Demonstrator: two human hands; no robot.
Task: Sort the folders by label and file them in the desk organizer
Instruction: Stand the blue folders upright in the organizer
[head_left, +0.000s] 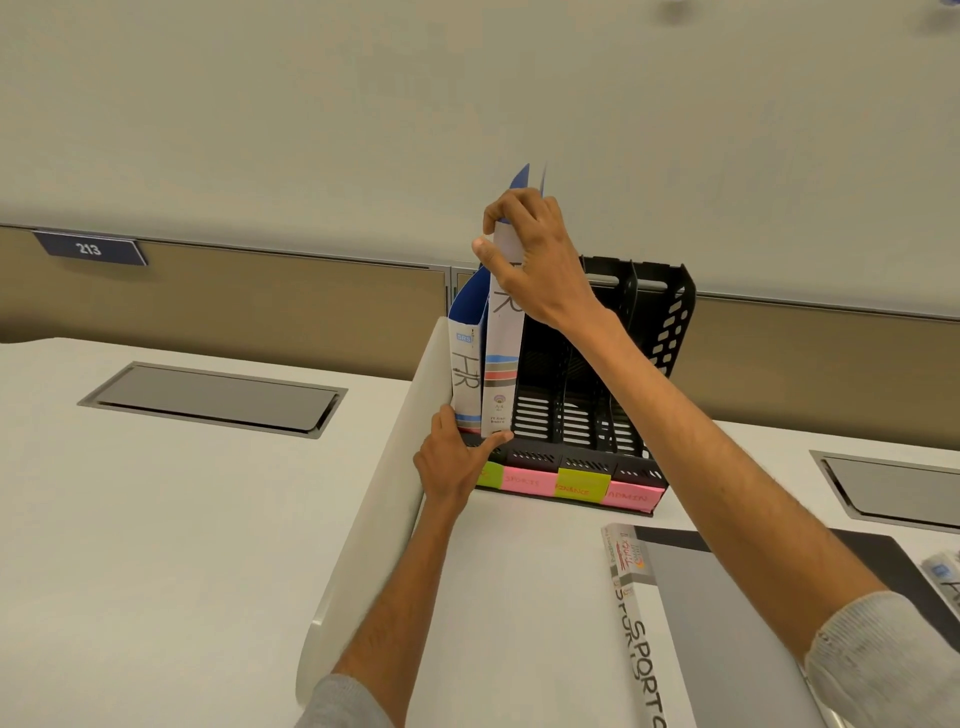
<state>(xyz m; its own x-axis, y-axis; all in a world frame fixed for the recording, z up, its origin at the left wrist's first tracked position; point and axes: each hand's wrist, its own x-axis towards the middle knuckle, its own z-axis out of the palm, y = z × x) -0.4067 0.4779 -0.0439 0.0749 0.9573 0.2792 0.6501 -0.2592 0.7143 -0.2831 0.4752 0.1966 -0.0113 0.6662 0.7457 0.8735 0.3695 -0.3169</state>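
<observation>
Two HR folders (488, 358) in organizer (597, 415)

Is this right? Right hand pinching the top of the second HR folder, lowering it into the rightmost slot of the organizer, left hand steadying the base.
Not the rightmost slot. The head view shows the right hand holding the second HR folder in the leftmost slot of the organizer, beside the first HR folder; the three slots to its right are empty. The left hand is at the base.

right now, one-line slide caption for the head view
Right hand lowers a white-spined HR folder into the black plastic desk organizer while left hand steadies its base.
</observation>
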